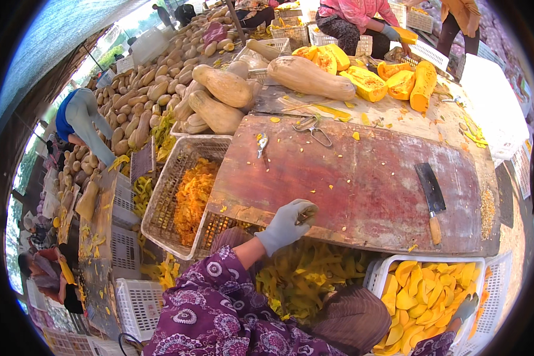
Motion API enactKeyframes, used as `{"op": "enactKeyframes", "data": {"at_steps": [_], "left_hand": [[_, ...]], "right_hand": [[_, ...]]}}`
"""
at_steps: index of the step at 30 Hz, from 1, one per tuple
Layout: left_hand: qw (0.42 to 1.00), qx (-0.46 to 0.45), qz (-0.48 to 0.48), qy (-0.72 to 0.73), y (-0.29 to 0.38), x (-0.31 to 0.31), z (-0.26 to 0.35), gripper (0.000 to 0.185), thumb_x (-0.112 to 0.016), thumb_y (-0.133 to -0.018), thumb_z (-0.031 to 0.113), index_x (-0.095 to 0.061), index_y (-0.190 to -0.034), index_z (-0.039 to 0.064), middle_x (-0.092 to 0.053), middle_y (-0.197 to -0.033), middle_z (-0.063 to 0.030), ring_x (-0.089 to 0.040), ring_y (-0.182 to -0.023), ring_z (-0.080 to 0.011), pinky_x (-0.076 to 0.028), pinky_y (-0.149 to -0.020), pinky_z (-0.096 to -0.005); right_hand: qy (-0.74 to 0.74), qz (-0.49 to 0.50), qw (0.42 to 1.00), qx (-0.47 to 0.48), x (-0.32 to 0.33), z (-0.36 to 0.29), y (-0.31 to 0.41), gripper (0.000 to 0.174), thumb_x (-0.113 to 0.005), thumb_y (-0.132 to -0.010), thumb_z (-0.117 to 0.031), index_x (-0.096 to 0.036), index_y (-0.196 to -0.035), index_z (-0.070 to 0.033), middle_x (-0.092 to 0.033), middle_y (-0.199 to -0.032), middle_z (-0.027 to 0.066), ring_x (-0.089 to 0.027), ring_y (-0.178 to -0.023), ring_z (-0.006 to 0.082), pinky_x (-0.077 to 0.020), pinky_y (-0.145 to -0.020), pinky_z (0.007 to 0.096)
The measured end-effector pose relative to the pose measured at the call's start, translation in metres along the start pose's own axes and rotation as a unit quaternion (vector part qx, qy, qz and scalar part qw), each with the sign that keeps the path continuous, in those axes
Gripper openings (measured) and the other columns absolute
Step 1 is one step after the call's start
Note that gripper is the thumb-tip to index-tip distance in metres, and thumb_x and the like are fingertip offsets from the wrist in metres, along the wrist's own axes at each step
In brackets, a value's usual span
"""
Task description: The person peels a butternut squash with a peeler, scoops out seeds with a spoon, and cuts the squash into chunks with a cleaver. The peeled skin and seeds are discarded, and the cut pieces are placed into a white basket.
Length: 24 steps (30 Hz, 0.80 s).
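My left hand (290, 223), in a grey glove, is over the near edge of the reddish wooden table (320, 178), its fingers curled; whether anything is between them cannot be told. At the lower right, my gloved right hand (465, 307) lies at the rim of a white crate (482, 276) filled with cut yellow pumpkin pieces (420, 298). On the table are a cleaver (430, 189) with a wooden handle, a metal peeler (312, 130) and a smaller metal tool (262, 141). Whole pumpkins (309, 75) and halved pumpkins (366, 83) sit beyond.
A crate (149, 218) holds orange pumpkin pulp (196, 200) to the left. Yellow peelings (311, 276) lie below the table edge. Seeds (487, 213) are heaped at the table's right end. A person in pink (356, 15) works across; another person (78, 115) bends by the pumpkin pile.
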<state>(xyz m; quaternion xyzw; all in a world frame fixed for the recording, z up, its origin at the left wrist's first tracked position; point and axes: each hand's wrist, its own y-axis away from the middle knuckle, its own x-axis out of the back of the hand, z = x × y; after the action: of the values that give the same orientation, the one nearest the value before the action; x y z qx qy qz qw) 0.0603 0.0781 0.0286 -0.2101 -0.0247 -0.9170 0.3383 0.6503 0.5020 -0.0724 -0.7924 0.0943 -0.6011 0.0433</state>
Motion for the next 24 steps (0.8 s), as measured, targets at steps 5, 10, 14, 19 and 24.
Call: {"op": "enactKeyframes", "data": {"at_steps": [5, 10, 14, 19, 24], "left_hand": [[0.97, 0.042, 0.077, 0.225, -0.013, 0.046, -0.012, 0.025, -0.061, -0.087, -0.002, -0.059, -0.112, -0.001, -0.062, -0.102, -0.0024, -0.057, -0.092, -0.0078, -0.049, -0.081, -0.0235], [0.95, 0.076, 0.158, 0.26, -0.024, 0.126, -0.03, 0.022, -0.059, -0.087, -0.001, -0.061, -0.109, -0.001, -0.062, -0.093, -0.0015, -0.057, -0.081, -0.0064, -0.048, -0.072, -0.0207], [0.931, 0.062, 0.234, 0.272, -0.041, 0.187, -0.064, 0.019, -0.059, -0.089, 0.003, -0.061, -0.107, 0.0, -0.063, -0.095, -0.0027, -0.059, -0.083, -0.0094, -0.05, -0.071, -0.0236], [0.883, 0.073, 0.329, 0.327, -0.077, 0.248, -0.122, 0.019, -0.059, -0.088, 0.003, -0.062, -0.107, 0.001, -0.064, -0.096, -0.0033, -0.061, -0.082, -0.0106, -0.051, -0.069, -0.0229], [0.868, 0.066, 0.384, 0.308, -0.121, 0.29, -0.169, 0.024, -0.062, -0.088, 0.005, -0.061, -0.111, -0.001, -0.065, -0.095, -0.0054, -0.061, -0.078, -0.0109, -0.051, -0.067, -0.0229]], "right_hand": [[-0.168, -0.021, 0.976, 0.138, 0.006, -0.131, 0.042, 0.031, -0.049, -0.095, -0.008, -0.053, -0.123, 0.006, -0.057, -0.122, 0.0183, -0.053, -0.113, 0.0301, -0.0401, -0.099, 0.035], [-0.303, -0.1, 0.911, 0.262, 0.014, -0.317, 0.114, 0.028, -0.053, -0.095, -0.012, -0.057, -0.117, 0.004, -0.059, -0.117, 0.0161, -0.057, -0.106, 0.0256, -0.0437, -0.092, 0.032], [-0.336, -0.169, 0.845, 0.38, 0.018, -0.45, 0.173, 0.029, -0.057, -0.094, -0.018, -0.059, -0.114, 0.003, -0.062, -0.109, 0.0157, -0.06, -0.099, 0.0238, -0.0452, -0.089, 0.0311], [-0.35, -0.269, 0.788, 0.429, 0.01, -0.595, 0.231, 0.034, -0.059, -0.094, -0.026, -0.062, -0.113, 0.002, -0.065, -0.103, 0.0151, -0.062, -0.095, 0.0233, -0.0467, -0.086, 0.0317], [-0.343, -0.32, 0.746, 0.473, -0.014, -0.714, 0.267, 0.049, -0.056, -0.094, -0.042, -0.061, -0.114, 0.003, -0.065, -0.103, 0.0167, -0.061, -0.096, 0.022, -0.0463, -0.086, 0.0326]]}}
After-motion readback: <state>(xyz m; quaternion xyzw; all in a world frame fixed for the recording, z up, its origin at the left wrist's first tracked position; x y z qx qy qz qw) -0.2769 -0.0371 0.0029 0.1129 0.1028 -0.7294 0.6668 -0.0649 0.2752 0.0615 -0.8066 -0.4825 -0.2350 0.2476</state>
